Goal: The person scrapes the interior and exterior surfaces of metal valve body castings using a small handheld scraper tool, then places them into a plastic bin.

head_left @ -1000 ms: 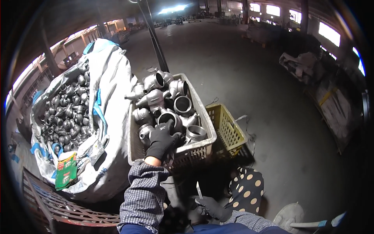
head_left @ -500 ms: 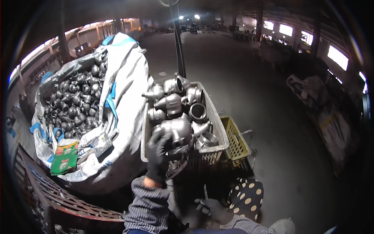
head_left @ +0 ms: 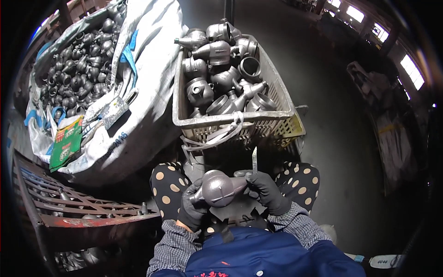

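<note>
Head view looks down into my lap, where my gloved left hand (head_left: 194,207) is closed round the bulbous end of a grey metal pipe fitting (head_left: 218,188), holding it just above my knees. My gloved right hand (head_left: 265,190) is wrapped on a thin metal blade (head_left: 254,160) that stands nearly upright, and its fingers (head_left: 251,183) touch the narrow neck of the fitting. Under both hands lies a dark cloth with pale dots (head_left: 167,182) spread over my legs, with checked cuffs and a blue jacket (head_left: 272,256) nearer the lower edge. Just beyond my knees stands a pale plastic crate (head_left: 221,121) heaped with more grey fittings (head_left: 221,69), a strip of white strapping (head_left: 217,136) hanging over its near wall, and a yellow crate (head_left: 295,127) tucked partly behind it on the right. To my left a big white woven sack (head_left: 147,92) gapes open, full of small dark fittings (head_left: 74,69), with a green packet (head_left: 67,141) lying on its folded edge. Closer in on that side is a rusty red metal grate (head_left: 69,203). The floor (head_left: 341,138) is dark, bare concrete, and bright windows (head_left: 413,71) show far off at the upper right. What lies heaped along the right wall is too dim to make out, and I cannot tell how the blade's lower end meets the fitting, since my fingers cover it.
</note>
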`<state>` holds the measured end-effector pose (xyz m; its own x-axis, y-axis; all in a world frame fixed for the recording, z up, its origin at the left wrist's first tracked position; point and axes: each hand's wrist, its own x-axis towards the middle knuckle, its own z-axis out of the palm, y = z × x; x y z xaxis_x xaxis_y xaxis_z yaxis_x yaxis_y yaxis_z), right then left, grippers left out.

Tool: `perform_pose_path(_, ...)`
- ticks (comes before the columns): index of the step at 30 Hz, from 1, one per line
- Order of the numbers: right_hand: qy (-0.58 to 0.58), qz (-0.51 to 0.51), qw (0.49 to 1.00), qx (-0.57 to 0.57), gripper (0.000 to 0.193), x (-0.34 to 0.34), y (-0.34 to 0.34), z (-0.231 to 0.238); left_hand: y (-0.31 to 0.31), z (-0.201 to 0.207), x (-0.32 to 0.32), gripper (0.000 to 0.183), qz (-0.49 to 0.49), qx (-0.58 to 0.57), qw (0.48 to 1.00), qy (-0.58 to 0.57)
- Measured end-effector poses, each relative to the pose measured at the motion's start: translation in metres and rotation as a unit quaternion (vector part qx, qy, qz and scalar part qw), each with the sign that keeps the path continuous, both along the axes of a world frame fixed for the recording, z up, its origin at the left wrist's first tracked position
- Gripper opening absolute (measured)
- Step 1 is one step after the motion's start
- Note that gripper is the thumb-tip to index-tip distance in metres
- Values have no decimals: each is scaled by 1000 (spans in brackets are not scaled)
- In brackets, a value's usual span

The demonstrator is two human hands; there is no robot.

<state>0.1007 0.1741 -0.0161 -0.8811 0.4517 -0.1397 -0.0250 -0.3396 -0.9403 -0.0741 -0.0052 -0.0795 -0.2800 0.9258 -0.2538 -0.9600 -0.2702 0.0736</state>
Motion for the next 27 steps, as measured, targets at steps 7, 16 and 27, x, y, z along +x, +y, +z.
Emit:
perform_pose_path(7, -129, -101, 985, -51, 31, 4, -12, 23, 20, 4, -2, 37, 22, -71, 996, 45)
perform_pose_path(16, -118, -75, 970, 196, 28, 11, -21, 23, 18, -21, 3, 38, 53, -63, 993, 87)
perform_pose_path(27, -106, -57, 974, 190, 31, 15, -23, 21, 12, -13, -1, 48, 83, -4, 979, 188)
